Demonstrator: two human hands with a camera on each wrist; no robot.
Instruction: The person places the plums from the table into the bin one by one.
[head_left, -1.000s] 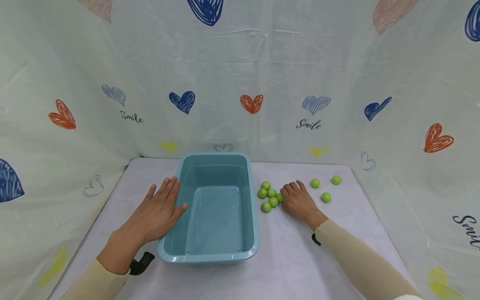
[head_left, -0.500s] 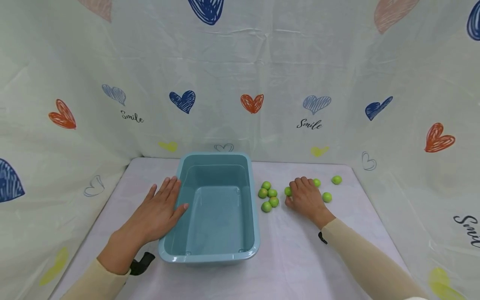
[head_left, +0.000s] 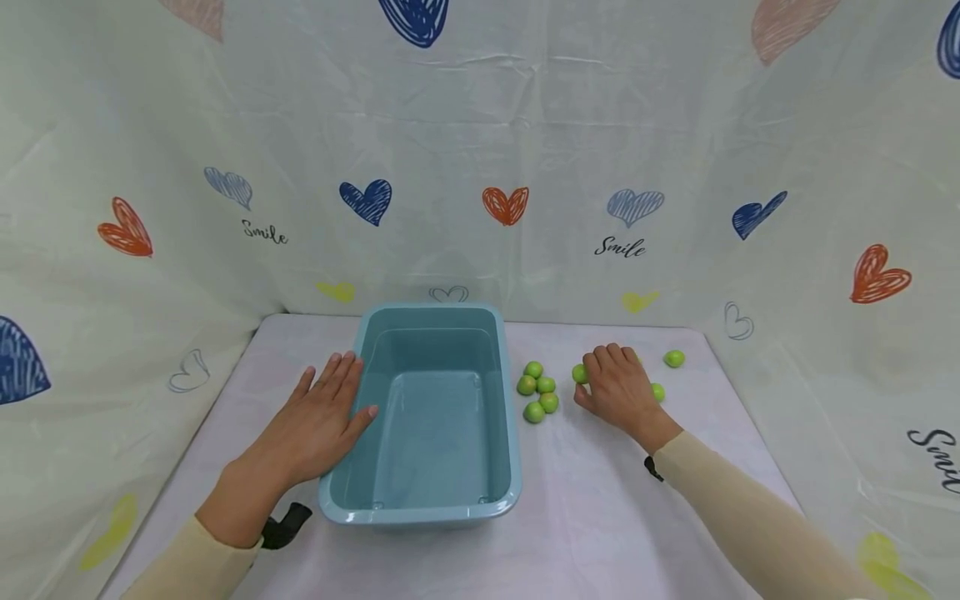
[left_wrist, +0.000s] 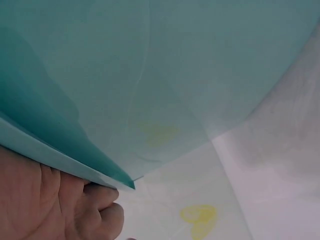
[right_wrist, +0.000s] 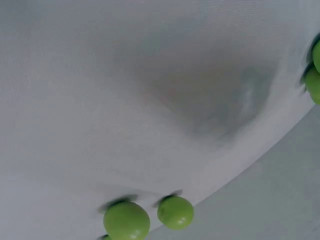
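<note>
My left hand [head_left: 313, 425] rests with fingers straight on the left rim of a pale blue plastic basin [head_left: 512, 417]. In the left wrist view, that hand [left_wrist: 60, 205] presses palm and fingers along the basin [left_wrist: 150, 65] rim. To the right of the basin, my right hand [head_left: 621, 390] pinches a small round green fruit [head_left: 580, 373] between thumb and curled fingers. Several like fruits [head_left: 546, 385] lie clustered beside the basin. Another fruit [head_left: 657, 392] is partly behind the right wrist, and one more is almost hidden by the knuckles.
A lone green fruit [head_left: 674, 358] lies at the far right of the white-covered table [head_left: 577, 517]. Curtains [head_left: 510, 125] printed with hearts stand close behind and on both sides. The right wrist view has fruits [right_wrist: 126, 221] at its lower edge.
The right hand has moved right and away from me, taking one green fruit out of the cluster. The left hand and basin stay in place.
</note>
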